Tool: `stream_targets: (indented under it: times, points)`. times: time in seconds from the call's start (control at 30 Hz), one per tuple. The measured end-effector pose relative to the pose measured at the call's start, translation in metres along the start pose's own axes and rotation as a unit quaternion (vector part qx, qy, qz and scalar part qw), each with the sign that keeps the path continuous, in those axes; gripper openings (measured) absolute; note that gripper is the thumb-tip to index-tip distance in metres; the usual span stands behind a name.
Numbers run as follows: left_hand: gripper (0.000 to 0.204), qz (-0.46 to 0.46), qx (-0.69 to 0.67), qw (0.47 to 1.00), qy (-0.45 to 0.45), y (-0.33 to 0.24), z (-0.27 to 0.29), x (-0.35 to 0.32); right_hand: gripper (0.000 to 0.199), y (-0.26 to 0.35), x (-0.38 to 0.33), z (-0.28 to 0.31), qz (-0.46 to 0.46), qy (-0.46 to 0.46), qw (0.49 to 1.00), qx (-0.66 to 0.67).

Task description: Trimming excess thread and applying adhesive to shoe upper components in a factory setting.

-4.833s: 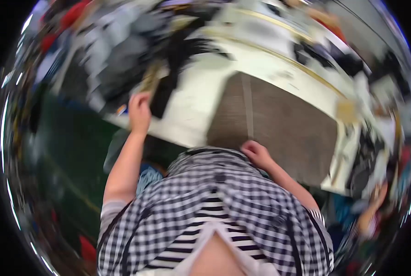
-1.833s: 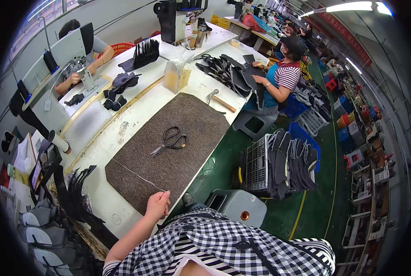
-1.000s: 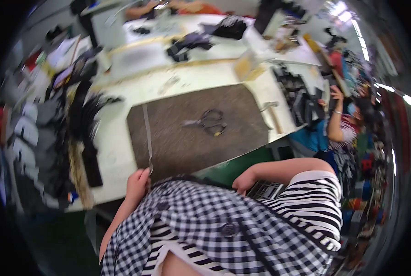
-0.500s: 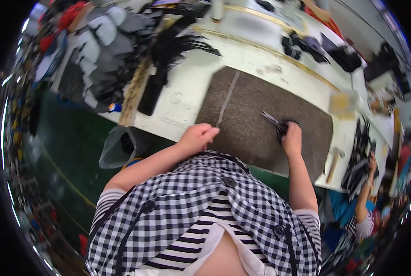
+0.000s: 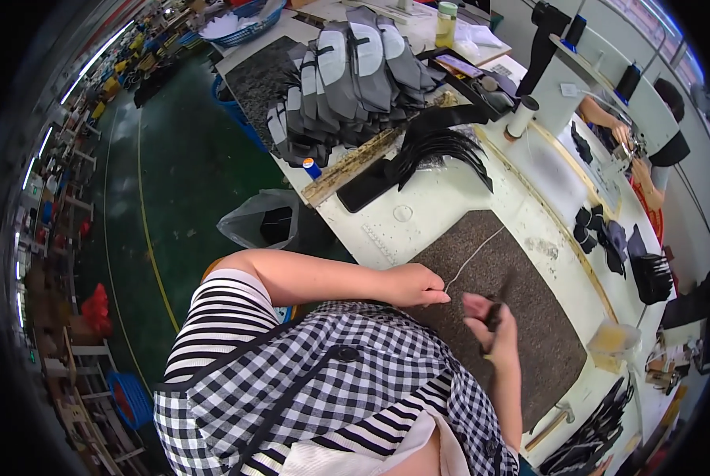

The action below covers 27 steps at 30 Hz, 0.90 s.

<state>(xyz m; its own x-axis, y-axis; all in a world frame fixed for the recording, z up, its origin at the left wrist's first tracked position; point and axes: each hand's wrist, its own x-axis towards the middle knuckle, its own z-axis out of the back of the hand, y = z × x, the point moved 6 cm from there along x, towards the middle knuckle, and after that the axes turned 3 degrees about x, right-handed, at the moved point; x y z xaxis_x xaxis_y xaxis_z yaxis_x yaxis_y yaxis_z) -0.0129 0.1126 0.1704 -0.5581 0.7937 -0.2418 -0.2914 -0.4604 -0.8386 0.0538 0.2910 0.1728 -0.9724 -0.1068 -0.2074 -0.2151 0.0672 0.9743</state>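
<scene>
Your left hand (image 5: pixel 414 287) has its fingertips pinched narrow on one end of a thin white cord (image 5: pixel 477 255), which runs slack across the brown mat (image 5: pixel 541 341) toward the mat's upper corner. Your right hand (image 5: pixel 501 336) is curled round the dark handles of the scissors (image 5: pixel 494 319), just beside the left fingers and above the mat; motion blurs the blades, so whether they stand apart you cannot tell from here. What has just changed is that the scissors have come across the mat to your pinched hand, so cord and cutter are now close together; no cut shows, and the cord appears to be in one piece. Outward from the mat, a hammer (image 5: pixel 552 428) lies just past its lower right edge, a clear box (image 5: pixel 613 346) stands off its right corner, and fanned black strips (image 5: pixel 448 151) lie above its upper left edge on the white surface (image 5: pixel 442 204).
</scene>
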Motion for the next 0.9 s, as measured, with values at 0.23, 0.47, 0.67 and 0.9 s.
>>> stream_targets:
  times: [0.23,0.47,0.67,0.9]
  points:
    - [0.040,0.079,-0.126,0.988,-0.041,-0.022,0.047,-0.018,0.022,0.024,0.045,-0.055,0.076,-0.072,0.994,-0.043]
    - [0.039,-0.037,-0.035,0.999,0.004,-0.006,0.081,-0.022,0.024,0.016,0.059,-0.081,0.016,-0.026,0.998,0.059]
    - [0.030,0.005,0.359,0.931,-0.067,0.026,0.251,0.019,0.022,-0.023,0.019,-0.050,-0.059,-0.104,0.993,0.012]
    - [0.088,-0.003,0.766,0.643,-0.007,0.058,0.404,0.062,0.022,-0.061,-0.026,-0.044,-0.085,-0.239,0.965,0.068]
